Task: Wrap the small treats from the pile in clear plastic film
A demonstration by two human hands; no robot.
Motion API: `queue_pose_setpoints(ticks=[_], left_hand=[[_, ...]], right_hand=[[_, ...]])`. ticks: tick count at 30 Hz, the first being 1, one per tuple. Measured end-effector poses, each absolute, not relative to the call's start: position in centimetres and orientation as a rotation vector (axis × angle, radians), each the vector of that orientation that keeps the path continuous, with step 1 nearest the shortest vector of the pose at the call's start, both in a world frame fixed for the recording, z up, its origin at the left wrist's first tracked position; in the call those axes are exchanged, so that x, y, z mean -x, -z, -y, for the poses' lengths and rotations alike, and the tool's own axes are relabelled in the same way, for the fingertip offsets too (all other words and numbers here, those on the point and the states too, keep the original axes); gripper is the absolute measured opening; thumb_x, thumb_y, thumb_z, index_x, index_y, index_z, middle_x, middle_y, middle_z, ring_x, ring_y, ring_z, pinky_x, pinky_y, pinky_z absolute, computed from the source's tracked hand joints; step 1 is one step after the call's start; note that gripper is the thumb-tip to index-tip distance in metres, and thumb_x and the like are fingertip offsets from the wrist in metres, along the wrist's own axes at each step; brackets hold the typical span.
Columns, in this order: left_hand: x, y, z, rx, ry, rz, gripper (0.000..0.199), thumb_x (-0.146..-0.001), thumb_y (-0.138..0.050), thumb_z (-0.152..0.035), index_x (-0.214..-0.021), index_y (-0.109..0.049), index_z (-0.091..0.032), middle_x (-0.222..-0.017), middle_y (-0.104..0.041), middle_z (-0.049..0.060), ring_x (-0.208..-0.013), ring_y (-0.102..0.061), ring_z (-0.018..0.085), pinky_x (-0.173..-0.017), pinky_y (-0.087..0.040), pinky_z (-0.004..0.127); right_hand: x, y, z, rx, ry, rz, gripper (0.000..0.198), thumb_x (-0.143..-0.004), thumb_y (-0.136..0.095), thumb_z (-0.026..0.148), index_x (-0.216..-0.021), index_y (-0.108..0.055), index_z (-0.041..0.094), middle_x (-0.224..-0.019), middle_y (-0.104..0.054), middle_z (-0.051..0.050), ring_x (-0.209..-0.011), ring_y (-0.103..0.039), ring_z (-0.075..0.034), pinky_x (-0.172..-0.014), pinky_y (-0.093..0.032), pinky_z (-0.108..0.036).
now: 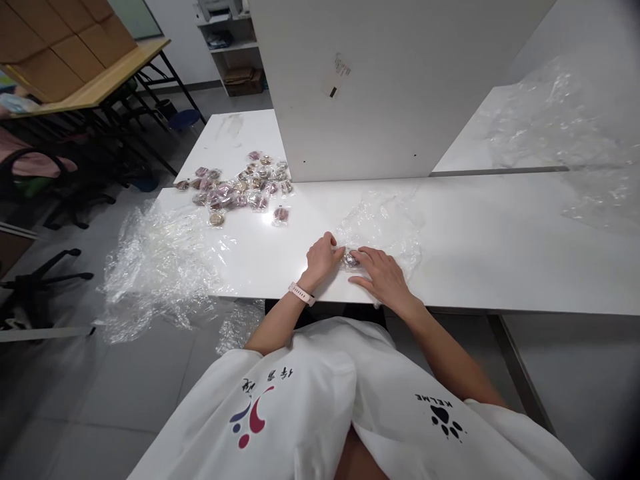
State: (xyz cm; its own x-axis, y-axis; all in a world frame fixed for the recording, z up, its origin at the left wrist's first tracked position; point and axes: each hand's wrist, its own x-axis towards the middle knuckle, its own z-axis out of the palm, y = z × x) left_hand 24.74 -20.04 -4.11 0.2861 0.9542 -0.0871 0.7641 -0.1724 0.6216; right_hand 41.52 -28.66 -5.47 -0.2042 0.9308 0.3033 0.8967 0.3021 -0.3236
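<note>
Hands meet at the near edge of the white table (500, 253), both on one small wrapped item (351, 259). Left hand (323, 257) is curled, fingertips pinched onto the item's left end; a pale wristband (302, 294) sits on that wrist. Right hand (380, 275) lies flatter, fingers pressed together over the item's right end, pinning it to the table. Item is between the two hands, touching both, mostly hidden by fingers; contents too small to tell.

Clear plastic film (385, 223) lies crumpled just beyond the right hand, running under it. Pile of similar small packets (237, 188) sits well beyond and left of the left hand. Big heap of loose plastic (160, 267) hangs off the table edge far left of the left hand. White upright panel (400, 87) stands beyond both hands.

Judgement: to do this well, keep the right hand holding the piece flat while the left works the wrap edge, and keep the loose film from bunching under the fingers.
</note>
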Motion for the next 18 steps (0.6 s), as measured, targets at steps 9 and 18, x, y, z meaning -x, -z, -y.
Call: queue_pose_setpoints(ticks=[9, 18], left_hand=[[-20.3, 2.0, 23.1, -2.122, -0.351, -1.076, 0.036, -0.085, -0.063, -0.055, -0.1, -0.059, -0.022, -0.108, -0.06, 0.005, -0.077, -0.056, 0.016, -0.066, -0.039, 0.029], [-22.9, 3.3, 21.5, -1.954, -0.247, -1.287, 0.046, -0.089, -0.055, -0.05, -0.061, -0.032, -0.022, -0.055, -0.041, -0.002, -0.052, -0.035, 0.014, -0.055, -0.02, 0.03]], right_hand=[[-43.4, 5.2, 29.4, 1.602, -0.83, 1.839, 0.035, -0.099, -0.044, 0.046, -0.106, -0.069, 0.023, -0.087, -0.071, -0.004, -0.078, -0.065, -0.02, -0.069, -0.052, -0.033], [-51.4, 2.7, 29.0, 1.58, -1.194, 1.916, 0.041, -0.085, -0.064, 0.048, -0.121, -0.07, 0.028, -0.103, -0.072, -0.006, -0.086, -0.067, -0.023, -0.07, -0.054, -0.036]])
